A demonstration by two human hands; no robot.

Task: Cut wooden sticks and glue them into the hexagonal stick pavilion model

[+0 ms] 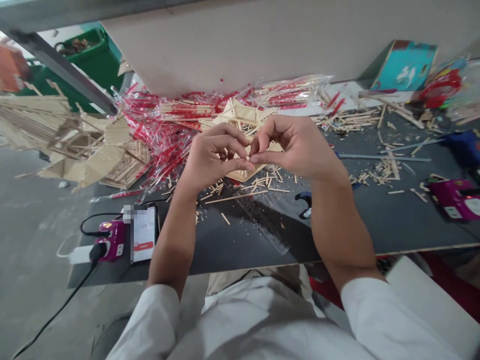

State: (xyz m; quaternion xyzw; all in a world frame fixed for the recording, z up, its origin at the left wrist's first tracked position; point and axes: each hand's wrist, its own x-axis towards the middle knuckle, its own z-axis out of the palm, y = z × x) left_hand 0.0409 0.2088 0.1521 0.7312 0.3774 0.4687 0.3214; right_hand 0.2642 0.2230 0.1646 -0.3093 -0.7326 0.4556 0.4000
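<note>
My left hand and my right hand meet over the middle of the table, thumbs and forefingers pinched. Between their fingertips shows a small pale piece, perhaps a bit of wooden stick; its kind is too small to make out. Directly behind and below the hands stands a model built of wooden sticks, partly covered by them. Short cut sticks lie scattered beneath my hands. A blue-handled tool rests beside my right forearm, partly hidden by it.
At the left edge sits a larger stick model. Red-and-clear plastic wrappers with sticks pile up behind. A phone and a purple power socket with cables lie front left. Another purple socket and a blue glue gun are at right.
</note>
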